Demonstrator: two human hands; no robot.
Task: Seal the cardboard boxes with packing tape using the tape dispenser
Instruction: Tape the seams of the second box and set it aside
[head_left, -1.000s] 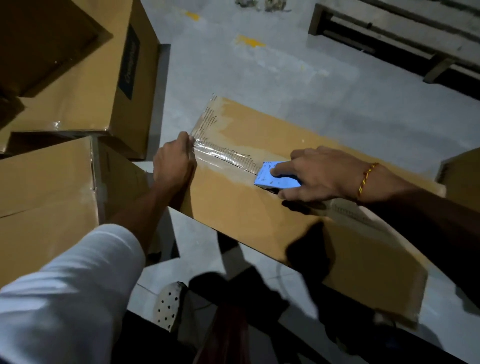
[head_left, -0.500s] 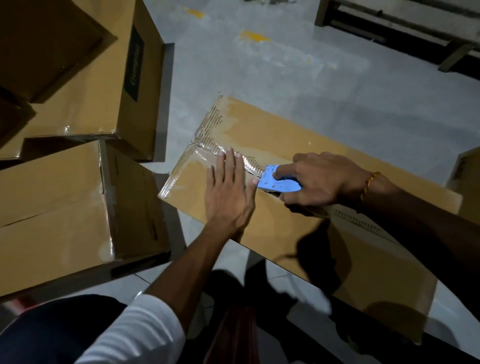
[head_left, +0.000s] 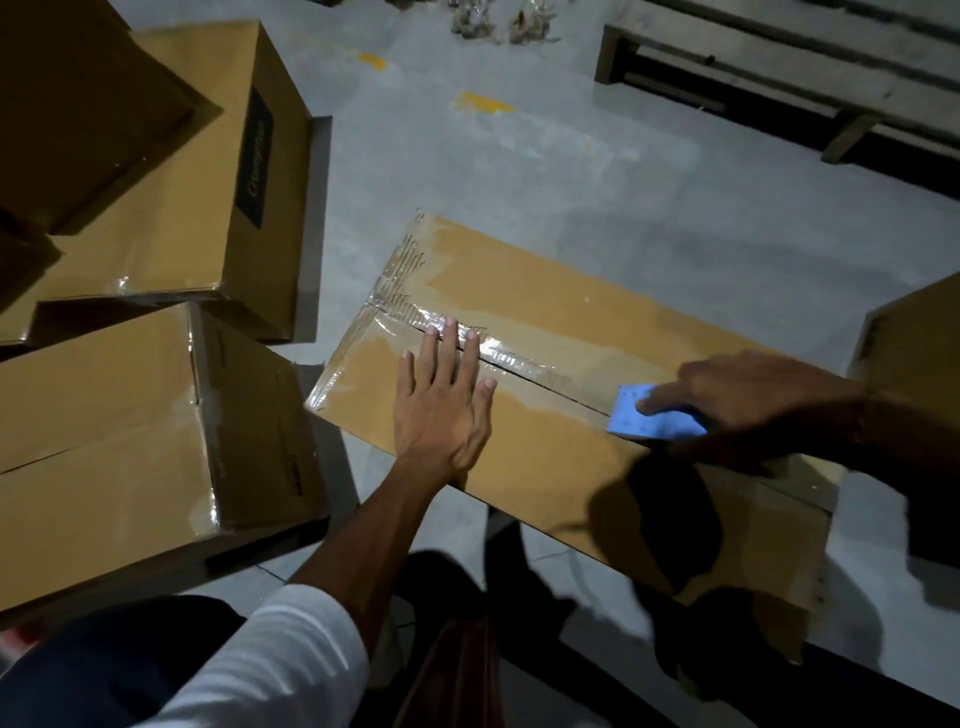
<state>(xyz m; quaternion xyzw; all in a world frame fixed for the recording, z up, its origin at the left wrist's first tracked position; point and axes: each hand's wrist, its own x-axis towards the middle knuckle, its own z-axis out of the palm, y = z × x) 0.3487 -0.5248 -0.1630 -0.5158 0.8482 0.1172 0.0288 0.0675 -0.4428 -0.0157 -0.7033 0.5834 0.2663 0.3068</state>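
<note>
Concrete floor; flat left hand presses box, right hand grips dispenser

Left hand lies flat, palm down, fingers straight and slightly spread, pointing toward 12 o'clock; bare forearm runs back to 7 o'clock into a white sleeve. Right hand enters from 3 o'clock, blurred, fingers curled, index finger extended toward 9 o'clock.
</note>
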